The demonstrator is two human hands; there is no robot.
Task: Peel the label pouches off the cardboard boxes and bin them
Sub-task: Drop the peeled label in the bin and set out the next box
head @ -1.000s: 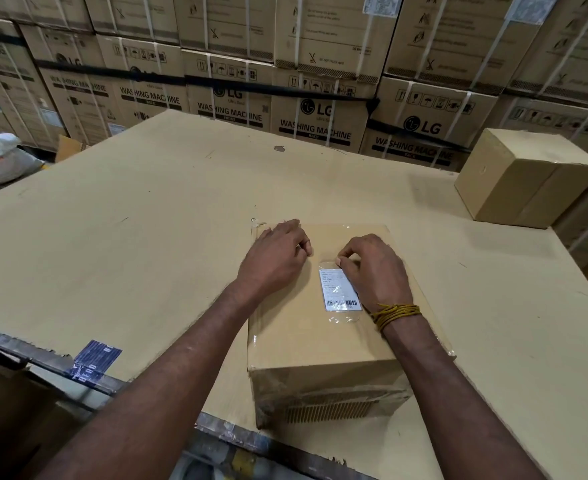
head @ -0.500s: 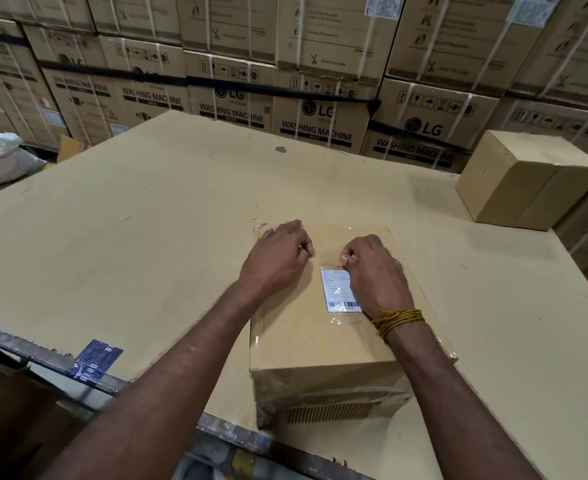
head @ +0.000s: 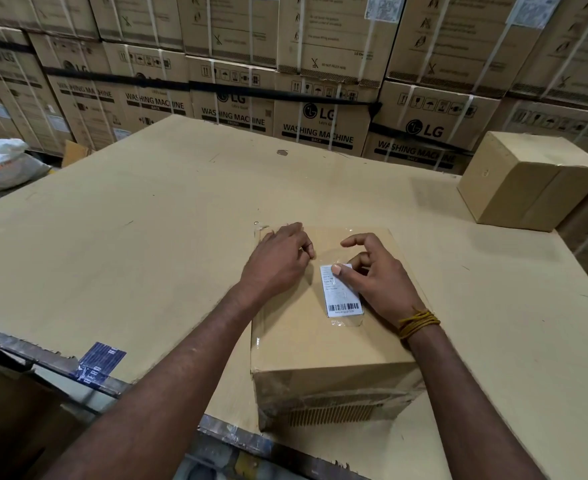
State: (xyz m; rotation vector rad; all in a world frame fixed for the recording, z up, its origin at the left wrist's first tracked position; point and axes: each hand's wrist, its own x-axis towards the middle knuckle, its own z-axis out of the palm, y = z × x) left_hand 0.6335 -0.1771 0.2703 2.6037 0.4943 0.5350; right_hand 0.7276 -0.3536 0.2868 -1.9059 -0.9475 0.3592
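Observation:
A cardboard box (head: 303, 344) wrapped in clear film lies near the front edge of the cardboard-topped table (head: 140, 237). On its top is a clear label pouch (head: 343, 301) holding a white barcode slip. My right hand (head: 380, 280) pinches the pouch's upper edge, the thumb lying on the slip and the forefinger raised above it. My left hand (head: 278, 263) rests on the box top just left of the pouch, fingers bent. A second, plain cardboard box (head: 528, 181) stands at the table's far right corner; I see no pouch on its visible faces.
Stacked washing machine cartons (head: 320, 123) wall off the back. A white sack (head: 1, 164) lies beyond the table's left edge. Blue tape (head: 100, 362) marks the metal front edge at the left. No bin is in view.
My right hand has opened up from lying flat over the pouch's top; its thumb now sits on the slip and the fingers are raised. More of the label shows. The left hand stays put.

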